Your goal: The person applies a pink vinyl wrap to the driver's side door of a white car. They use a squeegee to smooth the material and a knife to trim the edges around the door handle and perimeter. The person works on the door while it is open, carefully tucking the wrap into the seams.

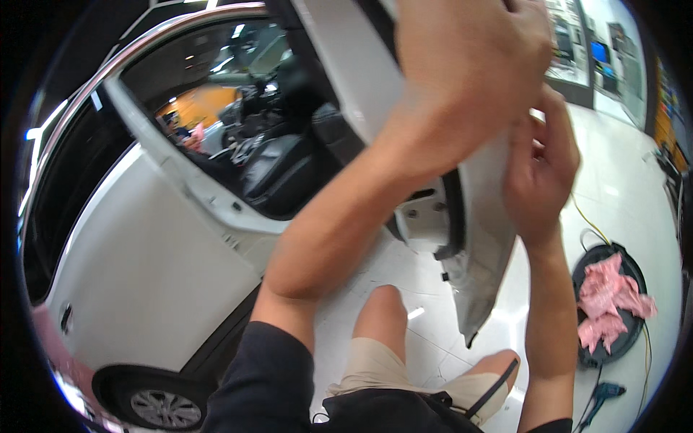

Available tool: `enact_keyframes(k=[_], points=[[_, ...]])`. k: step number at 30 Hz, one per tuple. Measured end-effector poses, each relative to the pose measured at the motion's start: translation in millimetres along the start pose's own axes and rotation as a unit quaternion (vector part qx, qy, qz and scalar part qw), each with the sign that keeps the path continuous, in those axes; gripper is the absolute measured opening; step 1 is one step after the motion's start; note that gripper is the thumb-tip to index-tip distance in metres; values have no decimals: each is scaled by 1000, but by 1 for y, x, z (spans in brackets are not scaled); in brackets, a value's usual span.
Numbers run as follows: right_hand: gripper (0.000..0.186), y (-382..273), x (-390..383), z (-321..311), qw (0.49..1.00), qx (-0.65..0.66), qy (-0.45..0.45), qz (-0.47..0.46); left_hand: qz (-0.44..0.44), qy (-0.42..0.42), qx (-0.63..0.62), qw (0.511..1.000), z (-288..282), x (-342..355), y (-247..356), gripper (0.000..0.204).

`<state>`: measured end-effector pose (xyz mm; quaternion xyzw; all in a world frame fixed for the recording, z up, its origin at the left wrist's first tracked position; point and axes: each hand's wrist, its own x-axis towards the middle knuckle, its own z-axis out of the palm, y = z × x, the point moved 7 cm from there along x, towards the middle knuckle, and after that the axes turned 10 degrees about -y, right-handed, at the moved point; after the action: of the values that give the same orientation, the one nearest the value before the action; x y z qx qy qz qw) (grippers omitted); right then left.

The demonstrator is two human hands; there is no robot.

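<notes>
An open white car door stands in front of me, its edge with the latch facing my body. My left arm reaches up across it, and my left hand is at the door's upper part, wrist bent. Most of its fingers are hidden or cut off by the top of the picture. My right hand is raised at the door's outer side, just below the left one. Its fingers are curled in; whatever they hold, if anything, is hidden.
At left is the car's white rear door above a wheel. Dark seats show inside. On the right, a black round tray bears crumpled pink film, with a teal power tool and cables on the pale floor.
</notes>
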<state>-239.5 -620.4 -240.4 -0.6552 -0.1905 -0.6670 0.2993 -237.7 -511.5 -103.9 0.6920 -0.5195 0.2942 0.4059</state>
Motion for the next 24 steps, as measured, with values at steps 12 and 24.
enact_keyframes(k=[12, 24], points=[[24, -8, -39, -15, 989, -132, -29, 67, 51, -51, 112, 991, 9, -4, -25, 36], [41, 0, -91, -17, 990, -99, -11, 104, 37, 14, 99, 994, -12, 8, -47, 27]])
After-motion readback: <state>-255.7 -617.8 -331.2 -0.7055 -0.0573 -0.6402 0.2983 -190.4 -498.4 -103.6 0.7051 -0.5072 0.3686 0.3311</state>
